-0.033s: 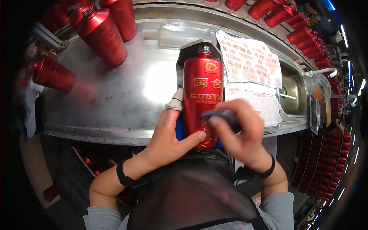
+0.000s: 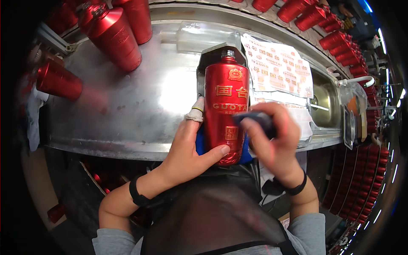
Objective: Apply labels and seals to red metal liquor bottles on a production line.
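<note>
A red bottle point(image 2: 225, 93) with gold raised lettering and a bare clear neck lies face up in a dark cradle point(image 2: 204, 63), its base toward me. My left hand point(image 2: 187, 146) grips its lower left side, thumb across the front near the base. One finger wears a white cover with a yellow band. Over the bottle's right side my right hand point(image 2: 276, 136) is closed round a small dark block or pad point(image 2: 260, 122). Motion blurs it, so its kind is unclear, as is whether it touches the bottle. Something blue point(image 2: 200, 142) shows beneath the bottle.
Red bottles point(image 2: 112, 38) stand at the back left, and another red bottle point(image 2: 59, 80) is nearer me. Printed sheets point(image 2: 278, 68) lie right of the cradle, beside a sink point(image 2: 327, 100) with a white tap point(image 2: 357, 79). Several more bottles point(image 2: 310, 17) line the far right.
My right hand and the dark block have shifted a little right and up, uncovering a small gold square on the bottle's lower front. My left hand keeps its hold.
</note>
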### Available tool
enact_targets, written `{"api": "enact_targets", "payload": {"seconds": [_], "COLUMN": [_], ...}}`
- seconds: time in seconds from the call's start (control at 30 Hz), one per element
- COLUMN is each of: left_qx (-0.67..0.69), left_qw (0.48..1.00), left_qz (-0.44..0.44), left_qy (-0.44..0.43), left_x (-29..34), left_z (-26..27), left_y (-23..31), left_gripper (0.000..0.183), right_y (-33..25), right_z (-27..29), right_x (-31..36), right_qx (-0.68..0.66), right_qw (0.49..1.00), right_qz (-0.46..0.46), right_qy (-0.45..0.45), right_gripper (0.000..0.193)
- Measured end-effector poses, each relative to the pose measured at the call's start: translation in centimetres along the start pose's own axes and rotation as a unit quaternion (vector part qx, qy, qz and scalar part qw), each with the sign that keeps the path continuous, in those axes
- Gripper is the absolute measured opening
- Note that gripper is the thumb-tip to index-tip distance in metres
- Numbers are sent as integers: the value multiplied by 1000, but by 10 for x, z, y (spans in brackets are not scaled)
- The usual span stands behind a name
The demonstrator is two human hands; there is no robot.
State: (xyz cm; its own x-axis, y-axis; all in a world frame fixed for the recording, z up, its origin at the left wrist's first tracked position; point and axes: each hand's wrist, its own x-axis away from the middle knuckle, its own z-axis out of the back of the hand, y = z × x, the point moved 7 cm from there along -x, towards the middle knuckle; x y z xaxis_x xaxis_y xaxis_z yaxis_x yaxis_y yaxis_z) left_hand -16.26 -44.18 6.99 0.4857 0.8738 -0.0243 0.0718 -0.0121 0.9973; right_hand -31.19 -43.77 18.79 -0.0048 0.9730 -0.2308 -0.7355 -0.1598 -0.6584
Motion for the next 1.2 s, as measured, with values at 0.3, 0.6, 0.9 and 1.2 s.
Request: {"api": "enact_targets", "payload": {"seconds": [0.3,0.6,0.9,1.2], "left_qx": [1,102,129,164], "left_qw": [1000,992,989,985], "left_qz": [4,21,35,34], "left_qy": [-4,-71,-59,-39], "left_x": [-2,1,0,4], "left_z": [2,2,0,5], "left_y": [-2,-7,-8,-16], "left_gripper": [98,82,75,66], "right_y": [-13,-22,-29,-57], "right_z": [8,0,-5,-44], "right_x": [2,49,50,60], "right_qx": [8,-31,-12,2], "right_qw": [991,968,971,931], "right_qz": [136,220,217,333], "right_qy": [17,-117,-102,-151], "right_gripper": [27,31,33,28]}}
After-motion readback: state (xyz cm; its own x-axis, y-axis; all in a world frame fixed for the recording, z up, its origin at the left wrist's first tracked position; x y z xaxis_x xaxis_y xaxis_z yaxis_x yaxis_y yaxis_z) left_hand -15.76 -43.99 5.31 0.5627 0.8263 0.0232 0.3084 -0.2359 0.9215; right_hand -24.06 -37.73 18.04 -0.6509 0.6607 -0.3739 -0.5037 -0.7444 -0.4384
